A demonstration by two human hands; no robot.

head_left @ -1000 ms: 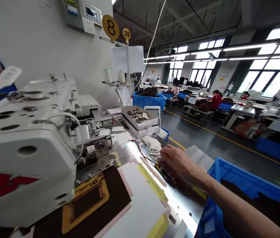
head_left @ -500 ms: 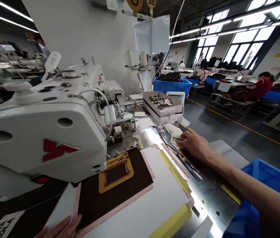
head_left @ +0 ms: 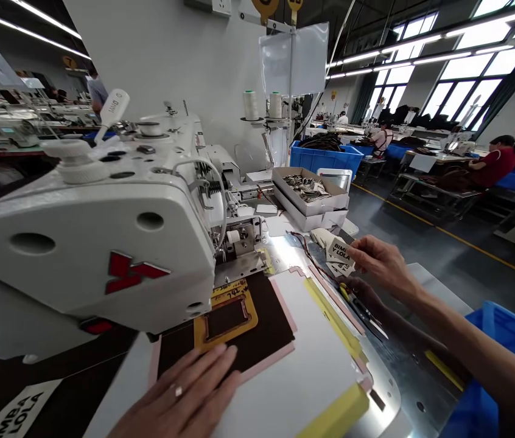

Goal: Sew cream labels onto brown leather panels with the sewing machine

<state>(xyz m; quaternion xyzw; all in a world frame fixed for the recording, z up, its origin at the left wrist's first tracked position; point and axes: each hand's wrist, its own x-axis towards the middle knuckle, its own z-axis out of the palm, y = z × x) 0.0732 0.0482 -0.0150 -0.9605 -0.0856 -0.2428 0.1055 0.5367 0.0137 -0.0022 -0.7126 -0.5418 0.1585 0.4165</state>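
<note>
My right hand (head_left: 383, 263) pinches a small white printed label (head_left: 340, 251) and holds it just above a little pile of the same labels (head_left: 340, 268) on the shiny metal plate (head_left: 399, 377). My left hand (head_left: 184, 395) lies flat, fingers spread, on the white template board (head_left: 294, 377) at the edge of the dark brown material (head_left: 266, 322). That brown piece carries a yellow rectangular frame (head_left: 226, 316) and sits under the head of the white sewing machine (head_left: 102, 231).
A shallow grey box of small parts (head_left: 308, 193) stands behind the labels. Two thread cones (head_left: 263, 104) rise on a stand at the back. A blue bin (head_left: 499, 371) sits at my right, another (head_left: 325, 157) farther off. Other people work at distant tables.
My right hand has picked one label up off the pile. My left hand has slid further onto the template board. The view has shifted left and down.
</note>
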